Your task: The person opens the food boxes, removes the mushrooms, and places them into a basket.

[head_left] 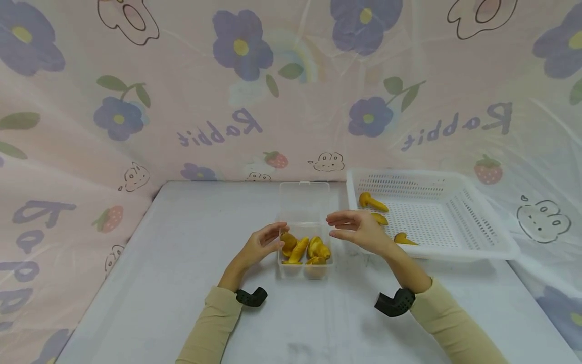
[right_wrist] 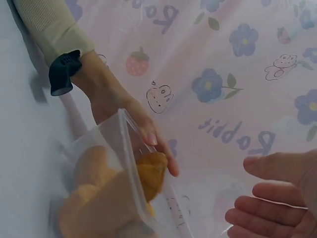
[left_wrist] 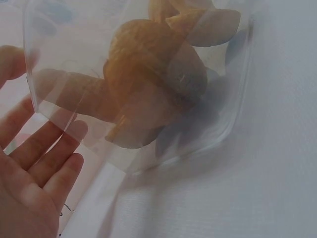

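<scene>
A clear plastic box (head_left: 306, 270) stands on the table with several yellow mushrooms (head_left: 298, 249) inside, its hinged lid (head_left: 304, 202) raised at the back. My left hand (head_left: 259, 246) is at the box's left side, thumb and fingers loosely extended along the outer wall and rim. Through that wall, the left wrist view shows a large mushroom cap (left_wrist: 148, 74) with its stem. To the right of the box, my right hand (head_left: 361, 231) hovers with fingers extended, holding nothing. In the right wrist view the right hand (right_wrist: 277, 198) is apart from the box.
A white perforated basket (head_left: 482, 217) at the back right holds several more yellow mushrooms (head_left: 374, 202). My right forearm crosses its front left corner. A patterned sheet (head_left: 300, 101) hangs behind the white table (head_left: 200, 227).
</scene>
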Demonstrator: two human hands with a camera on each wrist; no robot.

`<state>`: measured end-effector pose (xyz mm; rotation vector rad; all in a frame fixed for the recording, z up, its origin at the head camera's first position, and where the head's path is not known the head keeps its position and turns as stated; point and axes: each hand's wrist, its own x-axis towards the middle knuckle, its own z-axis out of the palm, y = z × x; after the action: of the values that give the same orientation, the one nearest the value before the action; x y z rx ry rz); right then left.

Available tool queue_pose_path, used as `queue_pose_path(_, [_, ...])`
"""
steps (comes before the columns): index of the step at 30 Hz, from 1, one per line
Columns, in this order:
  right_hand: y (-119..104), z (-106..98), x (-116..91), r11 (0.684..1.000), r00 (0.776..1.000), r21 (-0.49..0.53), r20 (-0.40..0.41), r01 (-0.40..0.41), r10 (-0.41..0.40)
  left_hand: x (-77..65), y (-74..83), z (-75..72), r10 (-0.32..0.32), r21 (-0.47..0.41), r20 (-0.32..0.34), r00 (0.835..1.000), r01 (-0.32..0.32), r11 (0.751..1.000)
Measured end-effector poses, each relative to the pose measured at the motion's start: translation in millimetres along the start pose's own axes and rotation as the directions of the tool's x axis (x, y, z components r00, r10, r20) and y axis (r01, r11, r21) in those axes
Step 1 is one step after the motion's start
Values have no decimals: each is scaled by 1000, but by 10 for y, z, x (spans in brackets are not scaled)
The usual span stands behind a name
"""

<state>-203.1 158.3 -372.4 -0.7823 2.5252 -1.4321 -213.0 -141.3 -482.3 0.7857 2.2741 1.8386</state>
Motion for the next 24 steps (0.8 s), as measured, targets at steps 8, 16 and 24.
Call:
queue_pose_path(8, [8,213,77,999,998,3,44,43,-43,0,15,8,6,1,-3,1000,-6,1000])
queue_pose_path(16, [59,438,174,998,995,23,79,67,-68,-2,25,14,5,-17,2,1000,-5,1000])
queue_pose_path(24, [113,646,283,1000,994,10,107,28,-29,-9,24,2,-7,-8,5,1000,7,1000])
